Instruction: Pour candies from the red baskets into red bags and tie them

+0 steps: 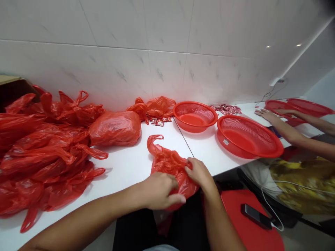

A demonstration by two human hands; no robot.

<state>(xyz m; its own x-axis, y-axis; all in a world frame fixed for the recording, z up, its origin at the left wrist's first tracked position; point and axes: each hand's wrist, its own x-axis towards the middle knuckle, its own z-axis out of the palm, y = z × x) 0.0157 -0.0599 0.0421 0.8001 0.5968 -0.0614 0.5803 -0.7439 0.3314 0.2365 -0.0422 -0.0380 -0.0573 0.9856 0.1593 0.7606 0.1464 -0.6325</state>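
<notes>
A red plastic bag point(174, 167) lies at the table's front edge, its lower part hanging over my lap. One loop handle sticks up at its far left. My right hand point(198, 170) is closed on the bag's right side, pinching the thin film. On the near left side, my left hand point(160, 191) has its fingers curled over the plastic, with the thumb stretched to the right. The fingertips of that hand are partly hidden. What the bag holds cannot be seen.
Filled red bags point(52, 150) are piled at left beside a plump red bundle point(116, 128). Small red packets point(159, 121) lie behind. Two red baskets point(195, 127) point(248, 153) stand at right. Another person's hands point(267, 115) work farther right. A power bank point(256, 216) rests on a red stool point(242, 200).
</notes>
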